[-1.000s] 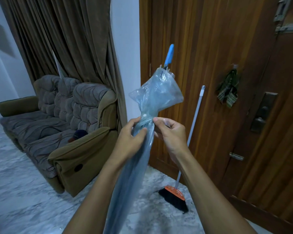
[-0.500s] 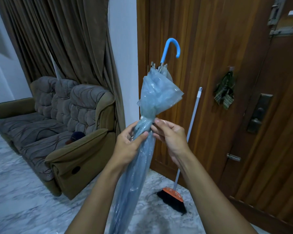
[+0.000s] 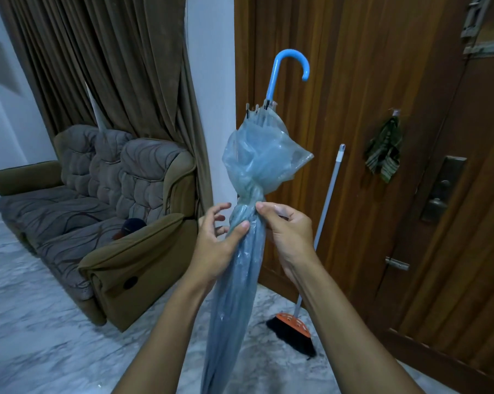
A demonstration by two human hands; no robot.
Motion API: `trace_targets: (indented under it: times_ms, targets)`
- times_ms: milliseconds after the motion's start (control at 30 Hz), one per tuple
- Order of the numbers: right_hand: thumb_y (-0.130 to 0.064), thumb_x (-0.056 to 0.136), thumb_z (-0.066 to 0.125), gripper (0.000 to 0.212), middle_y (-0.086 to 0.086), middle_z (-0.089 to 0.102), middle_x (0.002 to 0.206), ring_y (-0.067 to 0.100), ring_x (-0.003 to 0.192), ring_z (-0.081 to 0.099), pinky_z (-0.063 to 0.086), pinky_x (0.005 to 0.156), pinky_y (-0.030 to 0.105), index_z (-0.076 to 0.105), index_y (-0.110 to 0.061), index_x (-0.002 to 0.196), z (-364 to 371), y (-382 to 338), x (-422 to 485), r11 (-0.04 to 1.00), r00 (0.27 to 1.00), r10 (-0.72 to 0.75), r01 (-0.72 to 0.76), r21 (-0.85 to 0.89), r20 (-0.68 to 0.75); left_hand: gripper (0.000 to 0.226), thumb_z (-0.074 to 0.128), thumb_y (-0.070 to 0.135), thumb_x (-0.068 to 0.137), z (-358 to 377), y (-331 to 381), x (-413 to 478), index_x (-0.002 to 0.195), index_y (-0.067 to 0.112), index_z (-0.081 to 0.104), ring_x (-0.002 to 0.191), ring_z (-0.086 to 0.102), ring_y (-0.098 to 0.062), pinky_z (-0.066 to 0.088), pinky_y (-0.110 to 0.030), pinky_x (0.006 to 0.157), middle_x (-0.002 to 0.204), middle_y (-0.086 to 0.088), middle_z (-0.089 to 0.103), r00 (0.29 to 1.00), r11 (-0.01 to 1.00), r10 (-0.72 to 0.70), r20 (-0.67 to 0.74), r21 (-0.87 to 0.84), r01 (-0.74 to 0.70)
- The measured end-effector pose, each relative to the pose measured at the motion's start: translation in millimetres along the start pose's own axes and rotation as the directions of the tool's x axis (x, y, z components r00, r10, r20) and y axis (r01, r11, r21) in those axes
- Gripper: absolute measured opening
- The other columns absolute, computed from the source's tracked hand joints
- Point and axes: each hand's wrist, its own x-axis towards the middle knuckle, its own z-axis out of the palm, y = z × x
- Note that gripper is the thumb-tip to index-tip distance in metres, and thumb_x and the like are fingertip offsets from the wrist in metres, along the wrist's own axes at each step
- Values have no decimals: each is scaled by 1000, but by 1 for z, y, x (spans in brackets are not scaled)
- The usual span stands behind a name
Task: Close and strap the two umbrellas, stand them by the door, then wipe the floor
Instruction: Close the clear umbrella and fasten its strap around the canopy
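Observation:
A closed, translucent blue umbrella [image 3: 240, 280] stands upright in front of me, its curved blue handle [image 3: 285, 66] pointing up. The canopy is pinched tight at the middle and puffs out loosely above that. My left hand [image 3: 217, 240] presses the folded canopy with its thumb while the other fingers spread off to the left. My right hand [image 3: 285, 231] pinches the canopy at the same waist from the right. No strap can be made out. Only this one umbrella is in view. The wooden door [image 3: 382, 137] is right behind it.
A broom [image 3: 319, 245] with an orange head and black bristles leans on the door. A green cloth [image 3: 383, 155] hangs on a door hook. A brown recliner sofa [image 3: 112, 217] and curtains [image 3: 112, 66] stand left. The floor [image 3: 41, 322] is grey marble.
The umbrella has turned, so the handle's hook now shows in full. My left fingers have opened away from the canopy, leaving the thumb on it. The right hand keeps its pinch.

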Motion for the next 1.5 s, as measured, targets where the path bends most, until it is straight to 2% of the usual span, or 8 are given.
trace_targets:
  times_ms: [133,300,433,833,1000,1233,1367,1500]
  targets:
    - [-9,80,80,13,10,77,82,17,75,74,57,64,23,73,-1,87,6,-1,-5,999,995,-54,53,-11,-81,29,65,19,91,13,5,-9,118,29,58,102,61,0,48,-7,79,120,3,62,976,977,190,-104,121,-177]
    - [-19,86,76,11,5,78,90,18,88,75,60,76,30,75,-10,92,7,-1,-8,988,993,-108,103,-112,-39,49,70,21,88,12,9,-13,133,25,54,115,57,3,48,-21,100,128,9,61,982,977,189,-3,100,-188]
    - [-20,94,66,12,5,78,97,18,94,74,60,81,31,75,-14,98,7,2,-12,986,993,-107,111,-125,40,62,79,18,80,11,9,-17,136,23,52,111,60,5,49,-15,93,122,14,64,977,972,214,16,92,-214]
    - [-26,73,81,22,5,78,90,17,91,74,56,90,33,78,-8,85,-22,-24,-1,928,969,-161,213,-307,188,50,68,7,82,-1,11,-17,130,16,59,92,69,-22,58,-32,77,117,-12,70,975,910,-15,222,-401,106]
    - [-19,77,80,13,6,78,83,16,78,75,58,68,28,75,-8,83,-23,-20,-8,978,984,-76,105,-183,159,40,65,10,87,3,6,-17,127,15,62,84,68,-23,58,-33,74,107,-15,68,916,841,-38,399,-483,245]
    - [-21,74,86,13,3,77,77,22,79,75,62,76,42,77,-12,77,-20,-14,-14,931,973,-225,201,-305,-44,39,71,14,86,13,10,-15,123,22,60,83,67,2,53,-16,71,114,-2,66,995,994,80,64,-76,-75]
    - [-26,70,89,16,-1,75,71,20,75,74,63,72,45,75,-20,73,-12,-12,-16,895,946,-309,257,-364,-93,33,61,15,93,17,15,-15,126,21,62,109,62,0,50,-17,91,120,7,67,987,987,140,77,72,-146]
    - [-21,77,84,10,-8,73,68,6,70,71,58,65,23,74,-25,75,-8,-13,-18,840,927,-374,321,-437,-39,47,64,27,78,15,17,-17,124,25,57,109,61,3,49,-15,92,119,10,65,982,992,106,156,57,-116]
